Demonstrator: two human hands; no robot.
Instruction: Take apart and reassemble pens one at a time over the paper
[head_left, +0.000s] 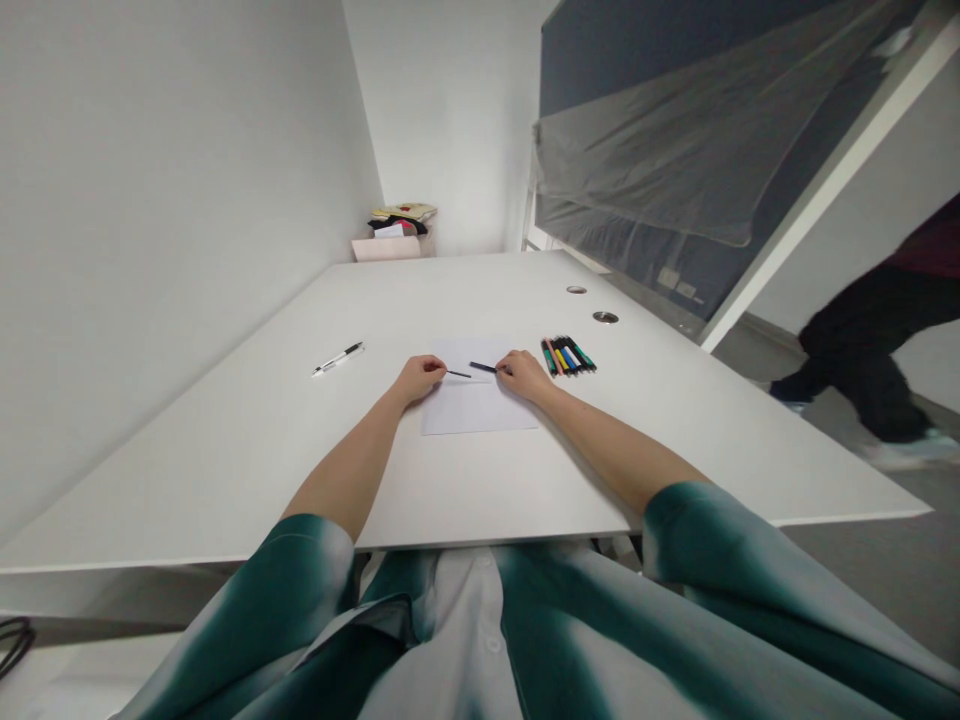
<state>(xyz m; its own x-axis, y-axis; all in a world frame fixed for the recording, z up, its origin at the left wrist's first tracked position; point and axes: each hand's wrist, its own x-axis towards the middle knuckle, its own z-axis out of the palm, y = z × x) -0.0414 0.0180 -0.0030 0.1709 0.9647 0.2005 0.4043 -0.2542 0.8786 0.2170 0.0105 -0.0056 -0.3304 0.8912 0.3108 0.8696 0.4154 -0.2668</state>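
At a white tabletop in a narrow white-walled room, a seated person reaches forward from green-and-white patterned sleeves. At 2 o'clock, a large dark panel under clear plastic sheeting stands beyond the tabletop's far edge, while at 3 o'clock a passer-by in dark trousers strides across the floor, well apart from the person's hands. At 12 o'clock, a pile of papers and boxes sits in the far corner of the room. Two round cable grommets are set into the tabletop at 1 o'clock. Directly ahead lies a sheet of white paper; no marks can be made out on it from this view, so how much has been done on it cannot be told. Just beside the sheet at 1 o'clock, colored markers lie in a tight side-by-side row, and a white pen lies alone at 10 o'clock. Over the sheet's upper part, the left hand is closed on a thin dark stick, and the right hand grips a thicker dark marker, their tips pointing toward each other and nearly meeting.
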